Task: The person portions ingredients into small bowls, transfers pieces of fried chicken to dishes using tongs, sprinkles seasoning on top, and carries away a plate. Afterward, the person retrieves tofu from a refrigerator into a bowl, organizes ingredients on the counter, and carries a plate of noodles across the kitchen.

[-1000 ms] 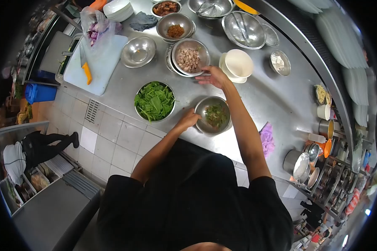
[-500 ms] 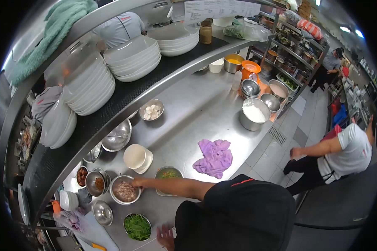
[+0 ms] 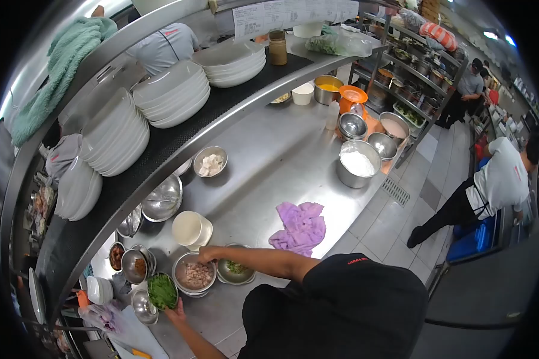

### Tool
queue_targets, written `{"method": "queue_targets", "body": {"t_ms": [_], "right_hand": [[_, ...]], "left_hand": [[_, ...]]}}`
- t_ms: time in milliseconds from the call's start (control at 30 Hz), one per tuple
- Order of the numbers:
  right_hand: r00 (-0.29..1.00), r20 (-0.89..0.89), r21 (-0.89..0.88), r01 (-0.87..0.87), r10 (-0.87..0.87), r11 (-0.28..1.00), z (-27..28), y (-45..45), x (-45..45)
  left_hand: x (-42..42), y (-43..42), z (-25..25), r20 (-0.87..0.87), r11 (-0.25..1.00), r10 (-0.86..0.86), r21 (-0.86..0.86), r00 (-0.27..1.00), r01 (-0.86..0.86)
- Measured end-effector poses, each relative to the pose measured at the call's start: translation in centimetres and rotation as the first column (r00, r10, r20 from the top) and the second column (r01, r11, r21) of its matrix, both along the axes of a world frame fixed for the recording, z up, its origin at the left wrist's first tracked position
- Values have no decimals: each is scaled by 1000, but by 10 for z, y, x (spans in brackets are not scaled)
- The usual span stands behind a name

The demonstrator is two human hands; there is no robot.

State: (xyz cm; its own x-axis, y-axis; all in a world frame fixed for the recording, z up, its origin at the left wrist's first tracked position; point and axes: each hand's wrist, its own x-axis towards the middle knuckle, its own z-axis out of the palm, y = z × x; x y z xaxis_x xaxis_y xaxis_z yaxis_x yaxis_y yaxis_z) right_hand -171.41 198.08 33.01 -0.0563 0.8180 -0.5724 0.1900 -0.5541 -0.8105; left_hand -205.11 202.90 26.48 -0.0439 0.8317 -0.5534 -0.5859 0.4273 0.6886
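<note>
My left hand (image 3: 175, 312) grips the rim of a metal bowl of green leaves (image 3: 162, 291), close beside an empty metal bowl (image 3: 144, 307). My right hand (image 3: 207, 255) has its fingers at the rim of a metal bowl of diced meat (image 3: 196, 274). To the right of the meat sits a metal bowl with chopped greens (image 3: 236, 267), partly under my right forearm. Just above my right hand stand cream-coloured containers (image 3: 188, 228). A nest of metal bowls with brown mince (image 3: 139, 265) lies left of the meat.
A purple cloth (image 3: 300, 228) lies on the steel table. Beyond it are a pot of white powder (image 3: 357, 164) and a bowl of white chunks (image 3: 211, 162). Stacked white plates (image 3: 115, 131) line the shelf overhead. A cutting board (image 3: 141, 335) is bottom left. Other people stand behind the shelf and at right.
My left hand has taken hold of the leaf bowl, now nearer the nested bowls. The meat bowl sits closer to the chopped-greens bowl. Since the first frame, the view has turned.
</note>
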Motion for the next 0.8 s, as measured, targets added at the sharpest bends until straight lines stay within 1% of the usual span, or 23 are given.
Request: {"method": "queue_targets", "body": {"t_ms": [33,100,133,167,200,233,267,300,333,367,400,433,467,500,533,567,633,667,700,733,767,800], "right_hand": [[998,47,-9,39,-38,999,8,-4,-3],[999,35,12,7,-7,1000,21,-13,-8],[999,19,29,-28,28,999,17,-17,-10],[990,-88,122,-103,114,987,11,-20,-7],[986,-155,124,-43,62,991,12,-27,-12],[968,-58,48,-243,245,969,-10,-13,-14],[995,-33,204,-90,98,975,-7,-29,-22],[990,-102,105,-89,100,990,-3,-30,-24],[988,-149,240,-13,50,971,-46,-24,-33],[946,-282,132,-125,158,983,-64,-12,-35],[985,-170,88,-26,41,996,-28,-20,-50],[979,-203,65,15,-1,998,-29,-20,-60],[983,-180,52,-12,21,999,-24,-22,-64],[975,-218,-2,-38,37,999,-8,-27,-67],[955,-287,-36,-84,70,996,-7,-29,-66],[930,-357,-63,-121,91,991,-6,-31,-64],[930,-351,-83,-147,109,986,-3,-37,-67],[931,-346,-86,-157,118,984,0,-40,-66],[931,-345,-99,-161,118,982,15,-44,-66],[948,-248,-86,-228,201,970,35,-49,-65],[947,-147,-76,-298,285,951,46,-54,-64],[956,69,90,-291,286,952,43,-60,-60]], "left_hand": [[3,15,2,5,1000,7,-5,1000,-7],[-2,37,-7,-50,999,-20,-27,999,19],[0,43,-11,-17,997,-76,31,997,76],[-4,48,-19,8,990,-112,83,994,111],[-10,53,-30,95,959,-221,199,971,199],[6,46,-11,28,938,-256,248,966,242],[12,43,-3,35,895,-333,328,942,304],[15,47,-2,85,876,-381,352,921,330],[23,39,10,40,833,-385,445,922,329],[18,39,13,144,849,-393,435,908,299],[14,36,19,184,924,-281,317,942,214],[12,28,38,51,973,-216,95,975,211],[-3,31,30,-57,948,-313,42,948,315],[-12,30,25,-51,982,-190,-17,981,189],[-18,30,19,-52,995,-78,-72,996,74],[-26,28,18,-50,995,-55,-91,997,50],[-41,29,17,-84,987,153,-36,985,-157],[-48,32,15,-84,986,157,-50,984,-162],[-56,38,12,-94,974,216,-55,972,-221],[-64,42,8,-105,958,275,-59,956,-282],[-74,47,2,-106,955,281,-68,954,-289],[-84,52,-5,-140,953,279,-78,950,-292]]}}
